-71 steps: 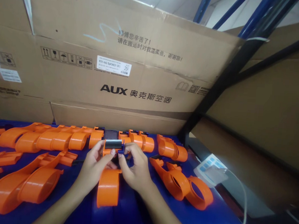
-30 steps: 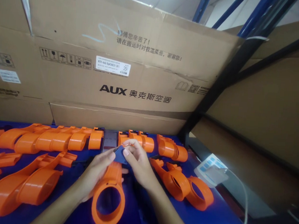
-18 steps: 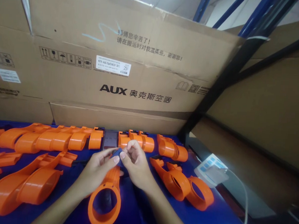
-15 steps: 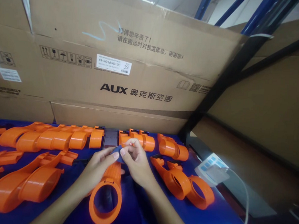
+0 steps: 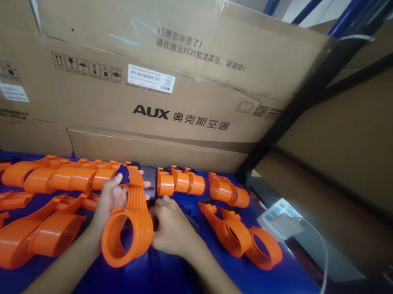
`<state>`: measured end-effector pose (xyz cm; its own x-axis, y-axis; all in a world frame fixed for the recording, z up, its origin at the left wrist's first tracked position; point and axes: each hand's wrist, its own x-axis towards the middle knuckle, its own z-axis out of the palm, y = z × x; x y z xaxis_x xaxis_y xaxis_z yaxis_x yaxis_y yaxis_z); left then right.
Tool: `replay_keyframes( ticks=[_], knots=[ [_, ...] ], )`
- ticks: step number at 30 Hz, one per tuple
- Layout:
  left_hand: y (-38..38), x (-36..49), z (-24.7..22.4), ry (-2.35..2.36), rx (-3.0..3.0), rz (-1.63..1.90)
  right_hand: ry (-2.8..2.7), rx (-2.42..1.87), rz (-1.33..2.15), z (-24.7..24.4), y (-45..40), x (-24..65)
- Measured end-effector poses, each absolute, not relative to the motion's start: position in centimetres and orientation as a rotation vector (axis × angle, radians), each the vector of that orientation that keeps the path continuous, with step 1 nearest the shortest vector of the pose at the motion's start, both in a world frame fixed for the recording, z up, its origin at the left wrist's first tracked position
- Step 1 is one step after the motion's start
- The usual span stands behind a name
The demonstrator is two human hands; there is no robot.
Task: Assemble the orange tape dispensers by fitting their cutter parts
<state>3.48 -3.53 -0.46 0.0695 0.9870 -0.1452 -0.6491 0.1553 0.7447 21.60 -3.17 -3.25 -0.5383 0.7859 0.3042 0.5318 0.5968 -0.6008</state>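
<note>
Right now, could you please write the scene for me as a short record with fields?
Left hand: holds an orange tape dispenser, thumb at its dark blue piece
Right hand: curled beside the held dispenser; whether it grips anything is hidden
Held dispenser: ring end low, opening toward the camera
Surface: blue tabletop, other orange dispensers on both sides
Back row: phone-like device between dispensers
Backdrop: cardboard printed AUX
Far right: white device with pale cord

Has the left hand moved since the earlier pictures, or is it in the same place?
Yes. Judged against the phone, the left hand has shifted further to the left.
</note>
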Motion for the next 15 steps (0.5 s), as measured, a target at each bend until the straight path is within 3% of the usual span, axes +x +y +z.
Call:
replay_keyframes(
  ticks=[6,15],
  knots=[
    [-3.3,3.0,-0.8,0.643,0.525,1.294,-2.106,-1.080,0.740,-3.5,-2.6,21.7],
    [-4.0,4.4,-1.5,0.674,0.594,1.222,-1.419,-1.110,0.796,-2.3,-0.5,24.1]
  ],
)
